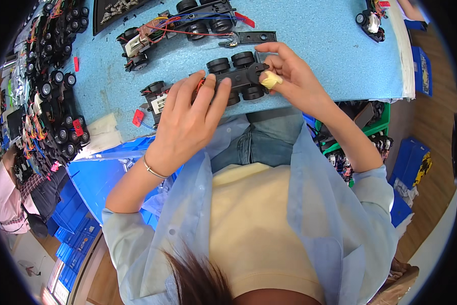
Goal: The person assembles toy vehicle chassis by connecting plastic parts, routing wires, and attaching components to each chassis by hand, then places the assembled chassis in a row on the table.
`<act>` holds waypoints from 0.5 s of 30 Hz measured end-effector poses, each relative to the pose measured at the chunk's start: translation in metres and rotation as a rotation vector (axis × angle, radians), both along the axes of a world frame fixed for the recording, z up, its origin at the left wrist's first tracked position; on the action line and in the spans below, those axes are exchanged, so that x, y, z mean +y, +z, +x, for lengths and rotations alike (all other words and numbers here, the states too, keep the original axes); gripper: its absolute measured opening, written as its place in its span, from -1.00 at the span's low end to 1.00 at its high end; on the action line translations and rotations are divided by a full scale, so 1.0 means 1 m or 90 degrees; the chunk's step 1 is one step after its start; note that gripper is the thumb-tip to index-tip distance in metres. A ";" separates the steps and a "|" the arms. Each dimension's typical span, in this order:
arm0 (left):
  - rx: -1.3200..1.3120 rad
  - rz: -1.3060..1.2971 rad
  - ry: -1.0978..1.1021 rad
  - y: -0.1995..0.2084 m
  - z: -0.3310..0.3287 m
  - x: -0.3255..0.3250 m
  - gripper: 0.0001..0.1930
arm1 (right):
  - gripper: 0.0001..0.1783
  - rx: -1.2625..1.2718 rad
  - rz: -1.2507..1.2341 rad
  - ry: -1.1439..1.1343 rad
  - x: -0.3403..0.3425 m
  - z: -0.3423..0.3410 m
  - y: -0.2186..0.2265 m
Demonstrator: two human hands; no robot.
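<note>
A black toy truck chassis (233, 80) with several wheels lies on the blue table near its front edge. My left hand (188, 114) grips its middle, fingers laid across the top, partly hiding red wires and a white part (159, 104). At the right end, my right hand (299, 84) pinches a small black round part (257, 73) against the chassis; a yellow wrap (271, 80) covers one of its fingertips. Just beyond lies a second chassis (188, 25) with loose wires, next to a flat black plate (256, 38).
Many wheeled chassis (61, 112) are heaped along the left side. A dark tray of screws (116, 12) stands at the far left. Another chassis (372, 23) sits far right. Below the table edge are a green crate (383, 122) and blue bins (409, 162).
</note>
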State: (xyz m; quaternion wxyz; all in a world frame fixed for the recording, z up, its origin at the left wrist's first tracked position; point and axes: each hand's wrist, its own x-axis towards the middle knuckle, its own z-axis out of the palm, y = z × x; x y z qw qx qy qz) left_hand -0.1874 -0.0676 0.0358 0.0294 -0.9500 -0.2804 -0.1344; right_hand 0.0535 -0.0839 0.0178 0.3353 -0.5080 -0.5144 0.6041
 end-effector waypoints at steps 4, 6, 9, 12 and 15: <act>0.017 -0.004 -0.003 0.001 -0.002 0.001 -0.59 | -0.49 0.071 0.009 -0.050 -0.013 0.012 -0.007; 0.018 -0.003 -0.005 0.000 -0.001 0.002 -0.59 | -0.47 0.084 0.018 -0.089 -0.017 0.019 -0.010; 0.023 0.002 -0.004 0.001 -0.002 0.005 -0.58 | -0.48 0.073 0.032 -0.084 -0.017 0.021 -0.013; -0.020 -0.035 -0.007 0.006 -0.014 0.007 -0.56 | -0.48 0.084 0.051 -0.079 -0.016 0.017 -0.016; 0.005 -0.078 -0.053 0.015 -0.031 0.006 -0.54 | -0.48 0.089 0.084 -0.093 -0.017 0.018 -0.019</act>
